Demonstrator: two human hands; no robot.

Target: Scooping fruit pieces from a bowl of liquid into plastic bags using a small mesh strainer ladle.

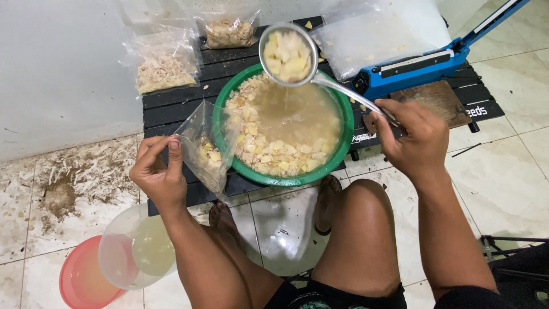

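Two filled bags (166,66), one ladle (289,54), one bowl (337,154)

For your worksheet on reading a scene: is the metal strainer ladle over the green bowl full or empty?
Full. The strainer ladle, held by the right hand, is heaped with pale yellow pieces above the green bowl.

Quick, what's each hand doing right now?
Left hand: closed on the top edge of a clear plastic bag partly filled with pale pieces.
Right hand: closed on the handle of a metal strainer ladle, loaded, above the green bowl.
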